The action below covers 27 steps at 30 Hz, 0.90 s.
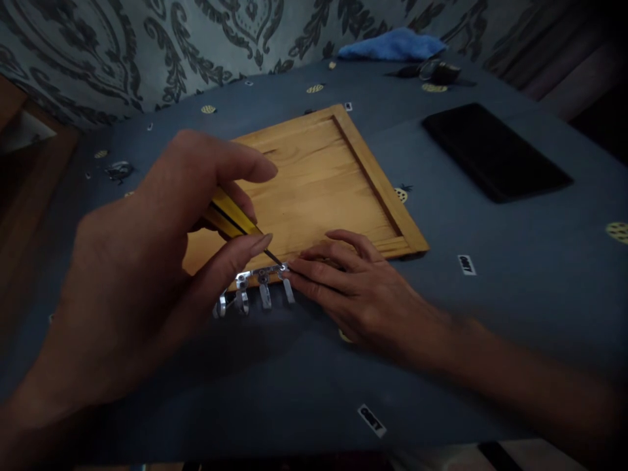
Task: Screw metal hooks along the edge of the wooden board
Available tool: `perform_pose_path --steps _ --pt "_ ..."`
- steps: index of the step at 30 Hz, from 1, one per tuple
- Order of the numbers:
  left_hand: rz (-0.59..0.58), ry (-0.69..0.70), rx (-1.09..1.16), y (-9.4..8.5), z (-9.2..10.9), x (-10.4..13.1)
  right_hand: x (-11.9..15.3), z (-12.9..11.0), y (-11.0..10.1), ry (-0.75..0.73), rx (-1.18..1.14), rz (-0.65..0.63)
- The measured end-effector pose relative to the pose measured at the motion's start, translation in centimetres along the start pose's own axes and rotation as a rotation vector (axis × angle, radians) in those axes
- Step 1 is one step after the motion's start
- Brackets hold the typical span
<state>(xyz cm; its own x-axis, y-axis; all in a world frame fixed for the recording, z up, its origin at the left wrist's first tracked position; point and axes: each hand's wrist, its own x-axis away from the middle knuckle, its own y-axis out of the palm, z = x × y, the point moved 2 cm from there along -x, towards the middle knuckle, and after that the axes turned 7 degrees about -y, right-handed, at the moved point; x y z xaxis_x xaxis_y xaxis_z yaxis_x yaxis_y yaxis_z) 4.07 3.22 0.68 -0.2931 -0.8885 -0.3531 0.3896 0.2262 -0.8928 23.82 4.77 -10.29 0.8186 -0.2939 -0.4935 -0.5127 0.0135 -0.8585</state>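
My left hand (127,275) is closed around a screwdriver (230,214) with a yellow and black handle. Its thin shaft slants down to the right, and the tip meets the right end of a shiny metal hook rack (263,276). The rack lies along the near edge of a framed wooden board (314,190), several hooks sticking out towards me. At that same end, the thumb and forefinger of my right hand (363,294) pinch the rack close to the screwdriver tip. The other fingers rest over the board. Any screw under the tip is too small to make out.
A dark blue cloth with pineapple prints covers the table (441,392). To the right lies a black phone or tablet (495,150). Behind are a blue cloth (395,46) and a dark object (432,70). A small shiny item (118,171) sits at the left.
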Motion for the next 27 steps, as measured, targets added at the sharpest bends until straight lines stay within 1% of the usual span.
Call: perform_pose_path --steps 3,7,13,16,25,27 --pt "-0.004 -0.006 0.017 -0.02 -0.08 0.01 -0.11 -0.02 0.03 -0.007 -0.003 0.023" --pt "-0.027 -0.023 0.07 -0.12 -0.12 0.03 -0.09 -0.03 0.07 -0.008 -0.004 0.017" --pt "0.01 -0.002 0.056 0.14 -0.31 0.12 0.09 0.0 0.11 0.004 0.019 -0.008" --pt "0.019 0.017 0.039 0.29 -0.38 0.1 0.1 0.01 0.12 -0.006 0.014 0.0" --pt "-0.029 -0.016 0.084 0.13 -0.44 0.11 0.01 -0.02 0.02 -0.01 -0.013 -0.005" --pt "-0.02 -0.011 0.087 0.18 -0.53 0.06 0.02 -0.02 0.0 -0.016 -0.016 -0.011"
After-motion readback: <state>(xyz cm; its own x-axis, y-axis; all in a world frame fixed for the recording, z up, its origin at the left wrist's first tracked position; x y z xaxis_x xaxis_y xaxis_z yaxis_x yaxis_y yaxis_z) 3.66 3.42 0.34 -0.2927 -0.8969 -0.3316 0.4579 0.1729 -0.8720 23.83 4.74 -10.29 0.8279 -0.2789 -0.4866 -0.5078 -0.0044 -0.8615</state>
